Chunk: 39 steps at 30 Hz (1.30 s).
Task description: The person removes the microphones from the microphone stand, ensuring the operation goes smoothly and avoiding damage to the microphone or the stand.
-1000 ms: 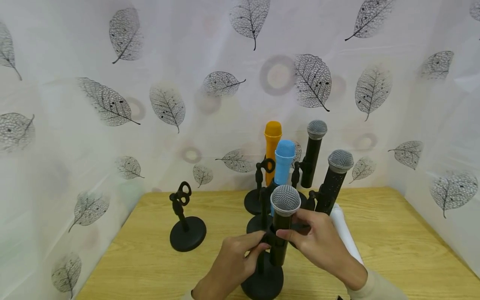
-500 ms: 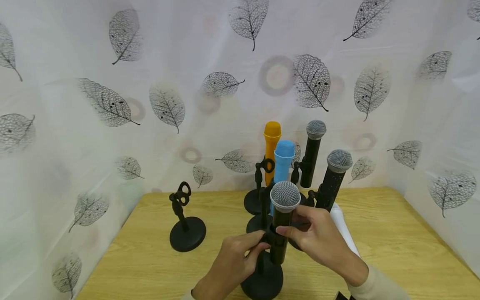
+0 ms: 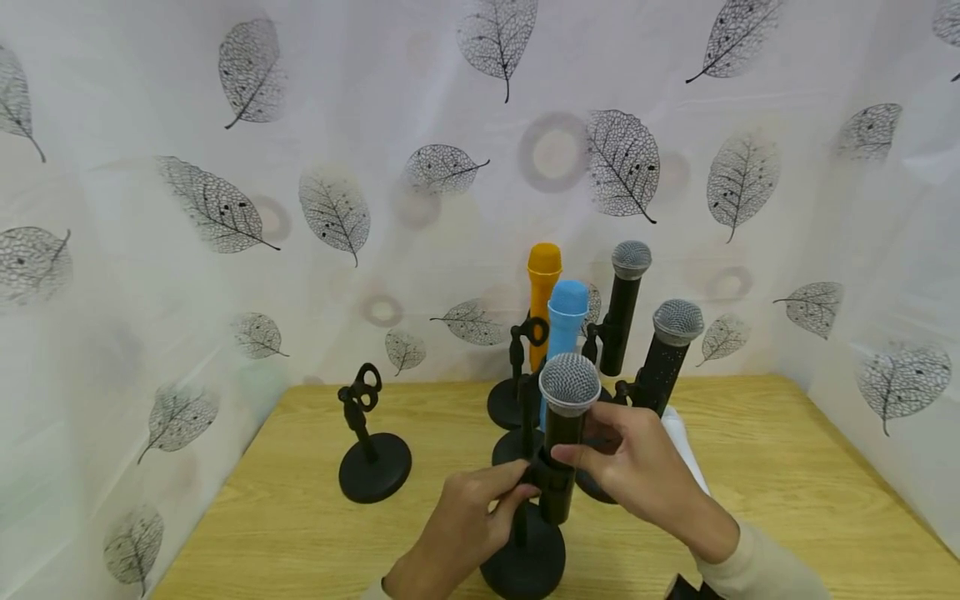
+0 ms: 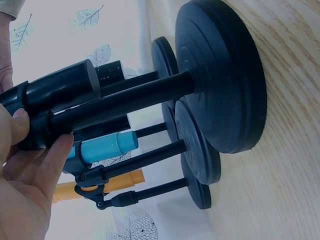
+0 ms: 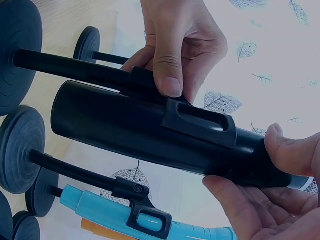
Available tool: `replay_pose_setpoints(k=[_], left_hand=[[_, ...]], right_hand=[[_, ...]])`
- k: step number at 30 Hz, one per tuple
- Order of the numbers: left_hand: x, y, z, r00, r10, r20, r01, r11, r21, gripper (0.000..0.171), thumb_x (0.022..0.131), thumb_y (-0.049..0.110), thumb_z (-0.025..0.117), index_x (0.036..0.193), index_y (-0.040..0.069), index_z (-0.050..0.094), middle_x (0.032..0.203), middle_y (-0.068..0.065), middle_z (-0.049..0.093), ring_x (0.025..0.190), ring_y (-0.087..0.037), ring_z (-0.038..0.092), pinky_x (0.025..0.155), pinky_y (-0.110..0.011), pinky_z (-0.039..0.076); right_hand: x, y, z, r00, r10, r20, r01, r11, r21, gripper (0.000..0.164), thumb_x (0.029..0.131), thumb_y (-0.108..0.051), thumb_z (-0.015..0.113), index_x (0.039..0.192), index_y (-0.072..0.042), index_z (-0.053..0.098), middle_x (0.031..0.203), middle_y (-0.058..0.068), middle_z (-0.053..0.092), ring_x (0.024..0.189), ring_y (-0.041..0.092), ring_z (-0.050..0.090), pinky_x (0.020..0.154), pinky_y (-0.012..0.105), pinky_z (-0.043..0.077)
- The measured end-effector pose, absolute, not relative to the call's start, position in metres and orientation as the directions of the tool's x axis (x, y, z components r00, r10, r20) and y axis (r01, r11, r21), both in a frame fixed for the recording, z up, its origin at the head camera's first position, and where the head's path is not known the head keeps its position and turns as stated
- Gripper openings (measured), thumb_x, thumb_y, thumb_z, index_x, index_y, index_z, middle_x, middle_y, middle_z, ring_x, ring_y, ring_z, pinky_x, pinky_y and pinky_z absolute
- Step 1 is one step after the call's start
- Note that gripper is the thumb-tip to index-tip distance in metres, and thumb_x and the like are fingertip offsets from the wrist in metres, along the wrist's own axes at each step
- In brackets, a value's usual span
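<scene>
In the head view a black microphone with a silver mesh head (image 3: 570, 383) stands nearly upright in the clip of the nearest black desk stand (image 3: 525, 557). My left hand (image 3: 459, 521) pinches that stand's neck just below the clip, thumb against its side. With thumb and fingers my right hand (image 3: 637, 467) holds the microphone's body under its mesh head. The right wrist view has the clip (image 5: 227, 136) around the black barrel (image 5: 120, 125), with my right thumb (image 5: 295, 155) above it. The left wrist view shows the barrel's lower end (image 4: 75, 85) beside the stand's post (image 4: 130, 102).
Behind are stands with an orange microphone (image 3: 544, 275), a blue microphone (image 3: 567, 310) and two black ones, the nearer black microphone (image 3: 666, 362) at right. A stand with a vacant clip (image 3: 375, 468) is at left. A white object (image 3: 682, 442) lies behind my right hand.
The microphone has slid slightly upward in the clip, and my right hand has risen with it. My left hand keeps its place on the stand.
</scene>
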State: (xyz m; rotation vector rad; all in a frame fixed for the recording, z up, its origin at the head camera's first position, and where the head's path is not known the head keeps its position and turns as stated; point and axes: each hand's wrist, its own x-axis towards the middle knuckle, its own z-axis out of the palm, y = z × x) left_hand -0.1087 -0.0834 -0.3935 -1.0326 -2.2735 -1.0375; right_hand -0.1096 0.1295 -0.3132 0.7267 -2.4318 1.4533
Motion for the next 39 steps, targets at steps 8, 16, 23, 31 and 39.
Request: replay_pose_setpoints(k=[8, 16, 23, 31, 39], left_hand=[[-0.109, -0.083, -0.394, -0.629, 0.444, 0.638, 0.773, 0.449, 0.449, 0.004, 0.092, 0.019, 0.061, 0.096, 0.017, 0.063, 0.078, 0.009, 0.063, 0.065, 0.008, 0.051, 0.056, -0.006, 0.042], [-0.11, -0.083, -0.395, -0.631, 0.449, 0.633, 0.772, 0.443, 0.455, 0.005, 0.092, 0.018, 0.062, 0.097, 0.018, 0.063, 0.079, 0.01, 0.064, 0.065, 0.008, 0.052, 0.057, -0.006, 0.043], [-0.11, -0.082, -0.395, -0.629, 0.446, 0.636, 0.774, 0.436, 0.46, 0.006, 0.092, 0.019, 0.061, 0.097, 0.018, 0.063, 0.081, 0.01, 0.065, 0.067, 0.008, 0.053, 0.058, -0.006, 0.044], [-0.11, -0.081, -0.395, -0.634, 0.438, 0.637, 0.771, 0.429, 0.471, 0.007, 0.092, 0.02, 0.061, 0.098, 0.02, 0.063, 0.081, 0.011, 0.065, 0.068, 0.006, 0.055, 0.06, -0.007, 0.044], [-0.109, -0.082, -0.394, -0.628, 0.431, 0.648, 0.774, 0.434, 0.461, 0.009, 0.091, 0.019, 0.063, 0.1, 0.02, 0.065, 0.086, 0.011, 0.067, 0.073, 0.007, 0.058, 0.061, -0.007, 0.045]], right_hand=[[-0.109, 0.129, -0.307, -0.857, -0.304, 0.416, -0.51, 0.394, -0.764, 0.023, 0.08, -0.026, 0.077, 0.097, -0.012, 0.068, 0.08, -0.008, 0.069, 0.069, 0.006, 0.067, 0.061, 0.026, 0.055], [-0.11, 0.13, -0.302, -0.855, -0.297, 0.425, -0.516, 0.401, -0.757, 0.021, 0.079, -0.022, 0.078, 0.095, -0.012, 0.068, 0.08, -0.008, 0.069, 0.068, 0.005, 0.067, 0.062, 0.026, 0.055], [-0.11, 0.132, -0.297, -0.845, -0.286, 0.451, -0.534, 0.437, -0.724, 0.021, 0.078, -0.022, 0.079, 0.094, -0.012, 0.068, 0.078, -0.009, 0.069, 0.066, 0.004, 0.066, 0.061, 0.026, 0.055], [-0.11, 0.134, -0.291, -0.841, -0.283, 0.46, -0.54, 0.441, -0.717, 0.021, 0.079, -0.02, 0.078, 0.095, -0.011, 0.068, 0.079, -0.008, 0.068, 0.068, 0.005, 0.067, 0.063, 0.026, 0.055], [-0.11, 0.134, -0.292, -0.828, -0.299, 0.474, -0.56, 0.416, -0.717, 0.025, 0.079, -0.024, 0.078, 0.098, -0.012, 0.067, 0.08, -0.007, 0.068, 0.069, 0.007, 0.067, 0.063, 0.027, 0.056]])
